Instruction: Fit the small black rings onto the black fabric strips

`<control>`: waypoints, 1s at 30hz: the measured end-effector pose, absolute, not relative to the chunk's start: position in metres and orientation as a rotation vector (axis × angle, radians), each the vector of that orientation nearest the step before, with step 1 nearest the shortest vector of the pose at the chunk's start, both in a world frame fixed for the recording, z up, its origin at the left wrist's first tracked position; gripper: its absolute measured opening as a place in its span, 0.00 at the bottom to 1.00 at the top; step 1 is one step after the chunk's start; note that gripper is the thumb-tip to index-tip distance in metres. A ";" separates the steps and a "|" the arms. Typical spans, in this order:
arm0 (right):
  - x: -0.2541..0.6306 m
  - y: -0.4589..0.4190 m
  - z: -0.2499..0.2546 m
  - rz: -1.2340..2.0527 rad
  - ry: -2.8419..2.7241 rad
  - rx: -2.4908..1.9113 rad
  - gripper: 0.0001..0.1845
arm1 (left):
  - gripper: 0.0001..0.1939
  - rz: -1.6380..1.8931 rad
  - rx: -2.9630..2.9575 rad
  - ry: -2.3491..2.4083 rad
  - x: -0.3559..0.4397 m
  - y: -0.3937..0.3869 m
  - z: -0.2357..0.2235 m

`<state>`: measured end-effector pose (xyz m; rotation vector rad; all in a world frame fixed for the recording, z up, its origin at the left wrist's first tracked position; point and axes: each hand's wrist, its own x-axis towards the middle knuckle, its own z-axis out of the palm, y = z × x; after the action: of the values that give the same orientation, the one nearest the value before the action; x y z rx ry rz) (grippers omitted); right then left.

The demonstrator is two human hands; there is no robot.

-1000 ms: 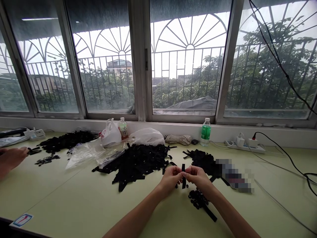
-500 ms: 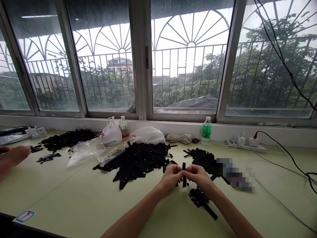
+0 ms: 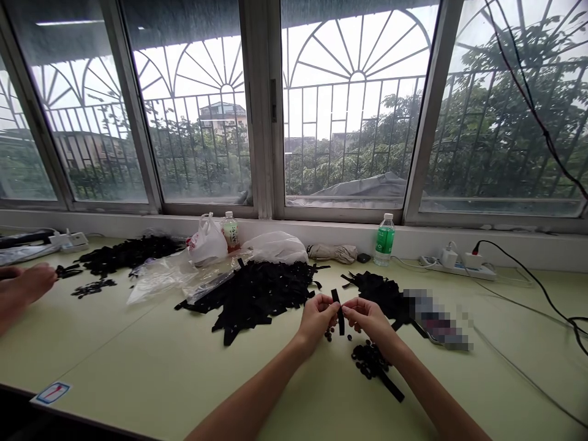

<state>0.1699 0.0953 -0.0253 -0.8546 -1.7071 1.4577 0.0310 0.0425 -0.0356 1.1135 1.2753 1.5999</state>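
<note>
Here, left hand [image 3: 316, 320] and right hand [image 3: 367, 318] both pinching upright black strip [image 3: 340, 313], forearms [image 3: 257, 386] converging inward.

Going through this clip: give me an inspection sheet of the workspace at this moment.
surface: pale green table
job's things: black strip, heap of black strips, small black pieces
clutter: plastic bags, water bottle, folded umbrella
hands: left hand and right hand pinch the strip; co-worker's hand at far left
cables: power strip, black cable
surroundings: barred windows, trees outside
</note>
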 end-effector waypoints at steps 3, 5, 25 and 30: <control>0.171 0.101 -0.029 1.421 -1.718 -0.889 0.17 | 0.15 1.670 1.075 1.321 0.025 0.044 -0.034; 0.172 0.105 -0.031 1.395 -1.726 -0.903 0.17 | 0.15 1.702 1.050 1.358 0.021 0.045 -0.033; 0.188 0.129 -0.043 1.078 -1.775 -1.052 0.16 | 0.04 1.598 1.443 2.165 -0.053 0.067 -0.050; 0.208 0.142 -0.036 0.791 -1.824 -1.193 0.14 | 0.10 1.519 1.548 2.239 -0.053 0.065 -0.051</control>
<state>0.2077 0.1422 -0.0364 -1.1932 -1.8241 0.7914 -0.0530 0.0650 -0.0509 1.5481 2.2390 1.5194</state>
